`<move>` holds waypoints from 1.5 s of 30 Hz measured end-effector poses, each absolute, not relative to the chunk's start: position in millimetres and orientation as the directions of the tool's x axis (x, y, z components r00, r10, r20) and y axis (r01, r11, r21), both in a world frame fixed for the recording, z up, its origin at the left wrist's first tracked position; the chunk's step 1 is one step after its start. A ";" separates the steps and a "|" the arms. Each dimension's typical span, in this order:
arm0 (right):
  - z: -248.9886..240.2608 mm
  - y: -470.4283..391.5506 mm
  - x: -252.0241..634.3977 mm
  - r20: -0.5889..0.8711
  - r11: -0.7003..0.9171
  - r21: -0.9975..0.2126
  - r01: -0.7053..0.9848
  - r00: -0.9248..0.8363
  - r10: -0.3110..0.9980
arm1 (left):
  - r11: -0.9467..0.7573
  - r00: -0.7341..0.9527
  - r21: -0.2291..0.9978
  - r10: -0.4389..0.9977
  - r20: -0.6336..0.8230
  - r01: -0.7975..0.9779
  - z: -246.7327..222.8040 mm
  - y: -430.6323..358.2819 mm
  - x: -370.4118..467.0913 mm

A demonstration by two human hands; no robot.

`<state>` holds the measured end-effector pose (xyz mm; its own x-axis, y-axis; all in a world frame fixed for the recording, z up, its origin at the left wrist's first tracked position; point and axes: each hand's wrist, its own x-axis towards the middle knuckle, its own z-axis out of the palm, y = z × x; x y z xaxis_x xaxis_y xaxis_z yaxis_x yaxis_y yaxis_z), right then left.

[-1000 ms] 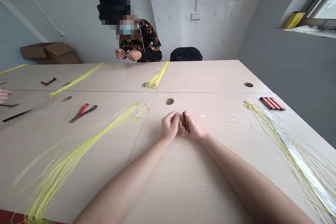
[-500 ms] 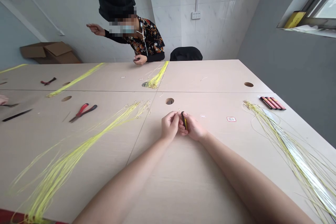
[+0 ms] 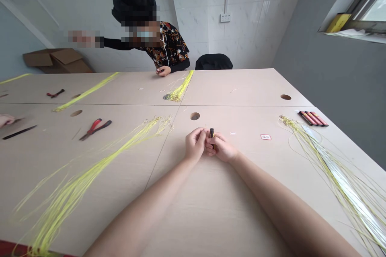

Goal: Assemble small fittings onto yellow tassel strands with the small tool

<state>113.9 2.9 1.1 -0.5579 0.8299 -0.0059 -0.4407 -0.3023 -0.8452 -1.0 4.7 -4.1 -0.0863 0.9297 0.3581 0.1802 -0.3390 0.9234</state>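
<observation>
In the head view, both hands are held close together over the pale table (image 3: pixel 211 217), their fingers nearly meeting. A small black-and-yellow tool (image 3: pixel 212 133) is gripped upright in the right hand (image 3: pixel 222 147), with the fingers curled around it and its dark end raised above them. The left hand (image 3: pixel 195 143) is closed in a pinch just beside it; a tiny yellowish piece (image 3: pixel 206 127) is seen at its fingertips, too small to be identified. Just beyond the hands, a round hole (image 3: pixel 195 116) is cut in the tabletop. To the right, a small label (image 3: pixel 233 133) and a larger red-edged label (image 3: pixel 265 137) are laid flat, and farther over, a loose bundle of yellow-green strands (image 3: pixel 327 162) is spread near four red sticks (image 3: pixel 313 118) set side by side. To the left, a long bundle of bright yellow strands (image 3: pixel 90 172) is stretched diagonally, with red-and-black pliers (image 3: pixel 95 129) placed near it, their handles apart. Across the table, a co-worker (image 3: pixel 173 44) in a patterned top is seen with one arm extended sideways, and another person's hand (image 3: pixel 6 120) is partly cut off at the left edge.
</observation>
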 end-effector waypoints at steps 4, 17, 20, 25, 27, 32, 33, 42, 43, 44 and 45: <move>-1.9 5.1 114.4 0.027 -0.307 -0.827 -0.470 -0.579 0.815 | -0.341 -0.082 0.927 0.931 0.356 0.157 -3.1 3.9 -0.1; -4.6 7.6 113.2 -0.050 -0.352 -0.812 -0.465 -0.546 0.836 | -0.440 -0.027 0.855 0.885 0.464 0.274 1.0 -0.6 0.9; -4.3 5.8 109.9 -0.085 -0.336 -0.823 -0.458 -0.486 0.870 | -0.451 -0.010 0.850 0.882 0.471 0.271 2.6 -3.0 2.9; -7.0 0.3 102.8 -0.047 -0.196 -0.899 -0.392 -0.358 0.933 | -0.383 -0.032 0.895 0.916 0.400 0.228 3.9 -7.4 5.2; -8.2 -1.3 101.0 -0.005 -0.146 -0.910 -0.387 -0.343 0.939 | -0.343 -0.020 0.921 0.936 0.353 0.186 3.8 -8.2 5.3; -7.5 -2.3 100.5 -0.083 -0.233 -0.874 -0.426 -0.343 0.936 | -0.410 -0.040 0.870 0.899 0.436 0.273 1.2 -6.2 4.0; -7.0 -2.3 100.7 -0.100 -0.254 -0.864 -0.434 -0.346 0.933 | -0.421 -0.034 0.859 0.893 0.449 0.290 0.6 -5.8 3.7; -6.0 -1.0 100.6 -0.115 -0.281 -0.847 -0.452 -0.359 0.926 | -0.469 -0.006 0.821 0.867 0.498 0.324 2.0 -6.4 3.5; -6.0 -0.6 100.7 -0.115 -0.283 -0.849 -0.447 -0.365 0.924 | -0.467 -0.006 0.826 0.870 0.494 0.315 2.2 -6.3 3.6; -6.1 -0.3 100.9 -0.114 -0.283 -0.852 -0.441 -0.371 0.922 | -0.460 -0.007 0.835 0.875 0.484 0.301 2.4 -6.2 3.7; -6.2 0.0 101.2 -0.110 -0.280 -0.855 -0.436 -0.375 0.920 | -0.450 -0.011 0.847 0.881 0.472 0.282 2.6 -6.2 3.9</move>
